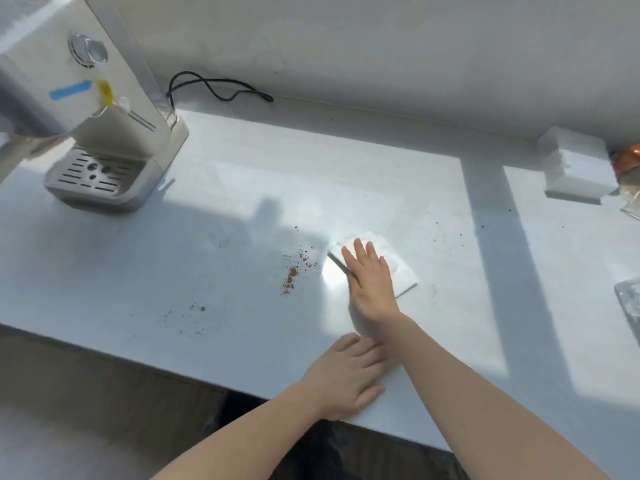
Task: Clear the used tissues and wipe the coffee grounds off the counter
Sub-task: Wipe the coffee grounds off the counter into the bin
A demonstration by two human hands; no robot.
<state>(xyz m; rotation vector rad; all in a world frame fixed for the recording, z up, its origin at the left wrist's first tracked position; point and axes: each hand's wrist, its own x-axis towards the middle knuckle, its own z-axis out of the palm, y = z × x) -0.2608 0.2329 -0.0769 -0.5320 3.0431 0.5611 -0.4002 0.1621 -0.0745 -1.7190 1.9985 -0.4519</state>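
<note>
A: Where is the white folded paper tissue (pixel 404 277)?
B: Mid-way along the pale grey counter (pixel 207 254), under the right hand (pixel 372 282). The fingers are straight and close together, pressing it flat.
A: And the brown coffee grounds (pixel 291 277)?
B: Scattered just left of the tissue, with more specks toward the front edge.
A: The left hand (pixel 346 379)?
B: Palm down at the front edge, fingers relaxed and slightly spread, holding nothing.

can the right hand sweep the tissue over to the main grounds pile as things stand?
Probably yes. The right hand lies flat on the tissue, and the grounds sit just to its left on bare counter with nothing between. The left hand rests nearer the front edge, out of that path.
</note>
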